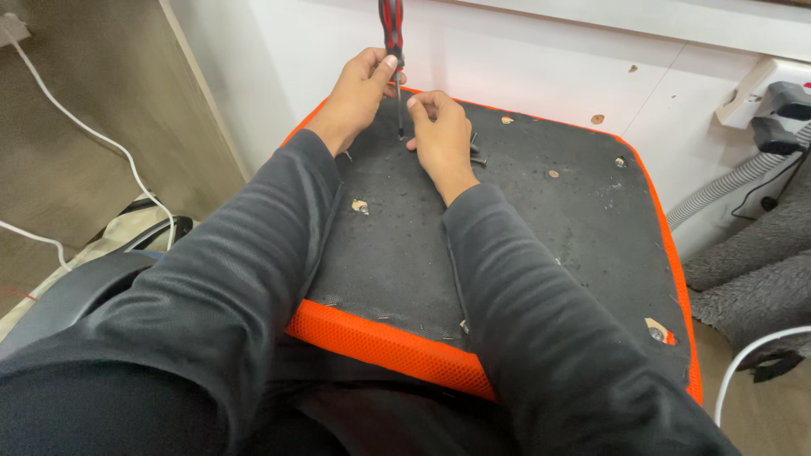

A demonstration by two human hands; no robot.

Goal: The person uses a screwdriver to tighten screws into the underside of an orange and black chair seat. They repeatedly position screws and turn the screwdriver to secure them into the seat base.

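I see a screwdriver with a red-and-black handle and a thin steel shaft (394,51) standing upright, its tip planted on the black fabric underside of an orange-edged seat cushion (541,245), near the cushion's far edge. My left hand (359,93) wraps the lower handle and upper shaft, its grip clamped on the tool with the thumb pressed along it. My right hand (441,135) rests on the black fabric just beside the tip, its fingers curled together close to the shaft; I cannot tell whether they pinch anything small there. A few dark screws (477,152) lie on the fabric just beyond the right hand. Both forearms are in dark grey long sleeves (253,253) stretched across the cushion. Small round holes with pale rims (361,205) dot the fabric. Behind the cushion stands a white panel (541,59). On the right hang a grey ribbed hose (726,187) and a grey fleecy cloth (760,270); a white cable (84,127) trails over the floor on the left.
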